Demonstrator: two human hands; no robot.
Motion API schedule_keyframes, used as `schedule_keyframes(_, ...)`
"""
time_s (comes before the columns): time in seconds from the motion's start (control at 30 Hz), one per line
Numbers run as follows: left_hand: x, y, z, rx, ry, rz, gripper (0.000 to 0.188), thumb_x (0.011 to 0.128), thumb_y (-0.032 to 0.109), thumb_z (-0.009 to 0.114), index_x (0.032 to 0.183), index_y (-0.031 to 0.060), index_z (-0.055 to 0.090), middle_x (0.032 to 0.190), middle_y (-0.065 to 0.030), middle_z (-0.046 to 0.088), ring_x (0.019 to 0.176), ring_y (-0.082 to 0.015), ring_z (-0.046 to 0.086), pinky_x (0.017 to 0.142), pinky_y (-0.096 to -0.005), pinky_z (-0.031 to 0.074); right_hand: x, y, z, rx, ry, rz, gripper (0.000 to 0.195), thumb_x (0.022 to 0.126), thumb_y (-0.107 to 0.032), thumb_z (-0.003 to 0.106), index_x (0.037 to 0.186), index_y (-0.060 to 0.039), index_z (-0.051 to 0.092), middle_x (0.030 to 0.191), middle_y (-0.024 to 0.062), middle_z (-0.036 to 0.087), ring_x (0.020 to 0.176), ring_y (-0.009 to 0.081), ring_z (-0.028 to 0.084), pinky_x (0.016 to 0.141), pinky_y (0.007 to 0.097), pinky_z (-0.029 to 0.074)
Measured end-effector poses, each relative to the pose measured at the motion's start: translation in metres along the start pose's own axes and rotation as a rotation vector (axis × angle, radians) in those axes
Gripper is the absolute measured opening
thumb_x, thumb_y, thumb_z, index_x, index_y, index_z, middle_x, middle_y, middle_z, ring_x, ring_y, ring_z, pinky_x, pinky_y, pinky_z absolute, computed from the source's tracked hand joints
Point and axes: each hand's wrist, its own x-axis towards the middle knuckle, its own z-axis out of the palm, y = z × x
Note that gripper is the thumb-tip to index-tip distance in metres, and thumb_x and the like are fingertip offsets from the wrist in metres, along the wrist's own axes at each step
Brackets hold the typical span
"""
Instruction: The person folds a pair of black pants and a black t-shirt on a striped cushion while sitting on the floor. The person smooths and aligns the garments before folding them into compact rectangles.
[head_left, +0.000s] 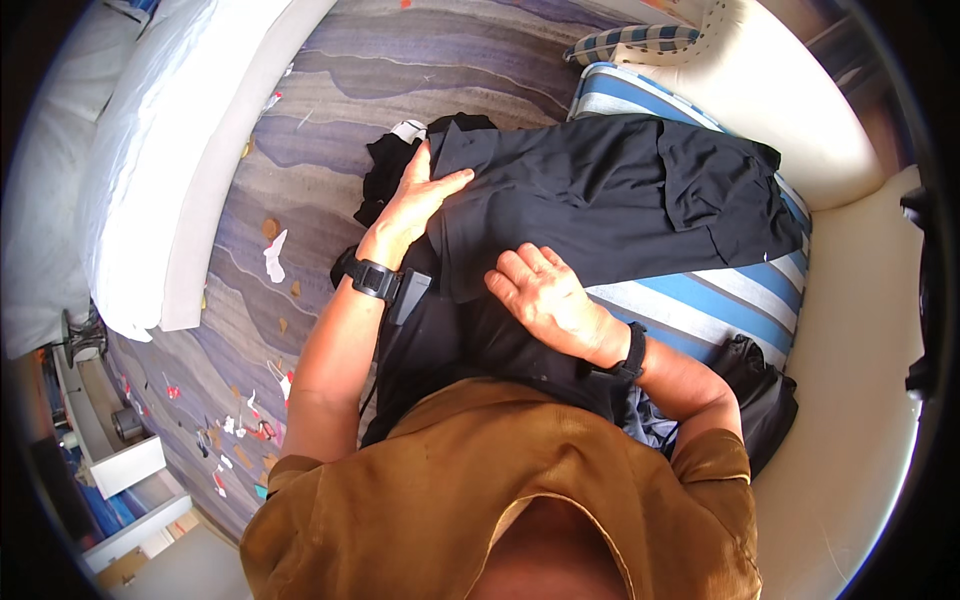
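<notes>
A black garment (585, 187) with a flap pocket, whose exact kind I cannot tell, lies flat across my lap and over a blue-and-white striped seat cushion (697, 307). At the garment's left edge is my left hand (420, 195), thumb and fingers spread, touching the cloth near its hem. My right hand (540, 292), fingers curled, is over the near edge of the garment; whether it pinches any cloth is hidden. Each wrist wears a black strap. More black cloth (379, 176) hangs beyond my left hand, with a white piece (409, 131) beside it.
A cream sofa arm (757, 97) and backrest (847, 360) border the cushion, with a checked pillow (637, 45) at the far end. Dark clothing (754, 390) lies at my right. Scraps (275, 257) litter the patterned floor. A plastic-covered mattress (172, 150) and open drawers (127, 465) are left.
</notes>
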Motion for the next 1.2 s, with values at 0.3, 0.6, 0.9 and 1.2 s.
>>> schedule_keyframes(0.3, -0.094, 0.055, 0.039, -0.231, 0.122, -0.015, 0.055, 0.093, 0.003, 0.073, 0.143, 0.0046, 0.052, 0.134, -0.0073, 0.063, 0.123, -0.0185, 0.06, 0.108, -0.0346, 0.047, -0.024, -0.018, -0.055, 0.806, 0.09, 0.169, 0.019, 0.085, 0.002, 0.074, 0.099, -0.0012, 0.062, 0.092, 0.0143, 0.058, 0.086, 0.0378, 0.061, 0.072, 0.0441, 0.052)
schedule_keyframes(0.6, -0.14, -0.027, 0.017, -0.383, 0.125, -0.094, 0.068, 0.089, -0.006, 0.074, 0.15, 0.0074, 0.047, 0.142, -0.0052, 0.058, 0.131, -0.0176, 0.055, 0.111, -0.0344, 0.045, -0.06, -0.05, -0.029, 0.661, -0.24, 0.155, 0.02, 0.087, -0.009, 0.073, 0.103, -0.0023, 0.065, 0.1, 0.0137, 0.062, 0.094, 0.0348, 0.063, 0.08, 0.0433, 0.055)
schedule_keyframes(0.9, -0.098, -0.015, -0.014, -0.772, 0.017, -0.226, 0.025, 0.105, 0.023, 0.058, 0.127, 0.0109, 0.064, 0.125, -0.0047, 0.069, 0.117, -0.0195, 0.065, 0.105, -0.0376, 0.05, -0.017, -0.021, -0.041, 0.783, -0.136, 0.285, 0.035, 0.084, -0.009, 0.081, 0.113, -0.0025, 0.063, 0.106, 0.0123, 0.062, 0.093, 0.0299, 0.063, 0.079, 0.0388, 0.055)
schedule_keyframes(1.2, -0.109, -0.004, -0.006, -0.667, 0.064, 0.052, 0.01, 0.102, 0.015, 0.06, 0.11, 0.0107, 0.064, 0.108, -0.0021, 0.067, 0.103, -0.0157, 0.064, 0.096, -0.0321, 0.051, 0.014, -0.025, -0.006, 0.104, 0.034, 0.008, 0.032, 0.082, -0.009, 0.065, 0.114, -0.0034, 0.065, 0.105, 0.0135, 0.059, 0.098, 0.0293, 0.06, 0.083, 0.0365, 0.05)
